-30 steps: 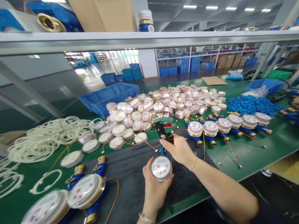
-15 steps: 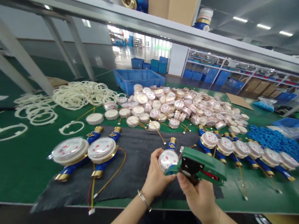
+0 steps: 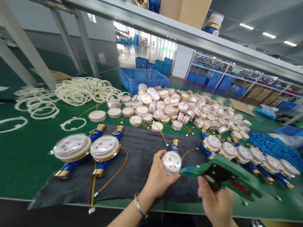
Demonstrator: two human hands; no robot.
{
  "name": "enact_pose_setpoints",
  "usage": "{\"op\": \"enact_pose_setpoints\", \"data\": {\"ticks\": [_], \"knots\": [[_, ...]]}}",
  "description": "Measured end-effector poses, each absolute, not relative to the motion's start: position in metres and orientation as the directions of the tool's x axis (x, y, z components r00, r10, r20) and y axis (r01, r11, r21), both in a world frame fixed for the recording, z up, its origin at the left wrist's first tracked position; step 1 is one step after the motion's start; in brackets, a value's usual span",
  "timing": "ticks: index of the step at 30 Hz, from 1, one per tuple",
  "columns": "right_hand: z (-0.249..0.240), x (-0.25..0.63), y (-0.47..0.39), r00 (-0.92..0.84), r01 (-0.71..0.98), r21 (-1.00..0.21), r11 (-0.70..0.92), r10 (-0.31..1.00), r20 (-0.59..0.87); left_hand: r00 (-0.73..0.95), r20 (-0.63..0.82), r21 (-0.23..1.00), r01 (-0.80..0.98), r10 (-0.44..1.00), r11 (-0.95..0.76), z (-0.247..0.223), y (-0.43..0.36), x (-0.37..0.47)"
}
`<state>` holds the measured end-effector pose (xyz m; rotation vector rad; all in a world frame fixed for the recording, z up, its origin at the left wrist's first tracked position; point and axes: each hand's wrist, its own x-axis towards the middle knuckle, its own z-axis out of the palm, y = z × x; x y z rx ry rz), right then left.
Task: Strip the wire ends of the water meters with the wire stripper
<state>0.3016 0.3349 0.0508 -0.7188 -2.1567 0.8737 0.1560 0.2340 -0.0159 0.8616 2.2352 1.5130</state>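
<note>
My left hand (image 3: 159, 173) is closed around the round, clear-covered dial of a water meter (image 3: 171, 162). The meter stands on a dark cloth (image 3: 139, 151), its brass pipe end and blue body showing behind the dial. In my right hand (image 3: 214, 198) is a green hand tool (image 3: 227, 175) with a black side plate and a red part, slightly blurred. Its narrow nose, blue at the tip, points at the dial's right edge; whether they touch I cannot tell. A thin wire (image 3: 189, 153) with a white plug runs out behind the dial.
Two assembled water meters (image 3: 104, 148) lie at the left, and a row of several more (image 3: 243, 154) at the right. Behind are heaped dial units (image 3: 170, 107), white plastic rings (image 3: 78, 91), a blue bin (image 3: 144, 78) and small blue parts (image 3: 274, 151). A metal shelf beam (image 3: 180, 37) crosses above.
My right hand has drawn the green tool back to the right, away from the dial. My left hand stays on the water meter, and the wire behind it is more visible.
</note>
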Motion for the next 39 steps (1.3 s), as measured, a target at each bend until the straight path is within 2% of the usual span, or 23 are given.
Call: {"op": "enact_pose_setpoints", "data": {"ticks": [2, 4, 8, 14, 20, 25, 31, 37, 39], "knots": [[0.048, 0.306, 0.344, -0.478, 0.342, -0.770, 0.539, 0.805, 0.351, -0.765, 0.074, 0.904, 0.322, 0.640, 0.281, -0.014, 0.235, 0.155], [0.044, 0.301, 0.351, -0.436, 0.379, -0.786, 0.489, 0.843, 0.314, -0.759, 0.075, 0.895, 0.337, 0.647, 0.292, -0.013, 0.236, 0.154], [0.034, 0.279, 0.355, -0.535, 0.357, -0.789, 0.500, 0.802, 0.266, -0.754, 0.078, 0.866, 0.375, 0.652, 0.330, -0.010, 0.237, 0.151], [0.030, 0.274, 0.361, -0.580, 0.329, -0.814, 0.479, 0.783, 0.227, -0.748, 0.062, 0.866, 0.369, 0.661, 0.337, -0.007, 0.237, 0.149], [0.048, 0.250, 0.390, -0.528, 0.256, -0.895, 0.364, 0.828, 0.186, -0.745, -0.008, 0.920, 0.257, 0.668, 0.297, -0.010, 0.235, 0.150], [0.065, 0.198, 0.391, -0.670, 0.143, -0.887, 0.438, 0.703, 0.239, -0.751, 0.015, 0.963, 0.188, 0.660, 0.192, -0.024, 0.231, 0.153], [0.070, 0.166, 0.383, -0.925, 0.115, -0.786, 0.607, 0.353, 0.137, -0.770, 0.009, 0.962, 0.180, 0.637, 0.204, -0.028, 0.229, 0.155], [0.066, 0.163, 0.379, -0.924, 0.175, -0.730, 0.660, 0.366, 0.110, -0.779, 0.003, 0.973, 0.147, 0.628, 0.178, -0.029, 0.232, 0.154], [0.062, 0.169, 0.380, -0.911, 0.192, -0.745, 0.639, 0.399, 0.107, -0.784, 0.000, 0.972, 0.146, 0.621, 0.185, -0.027, 0.232, 0.154]]}}
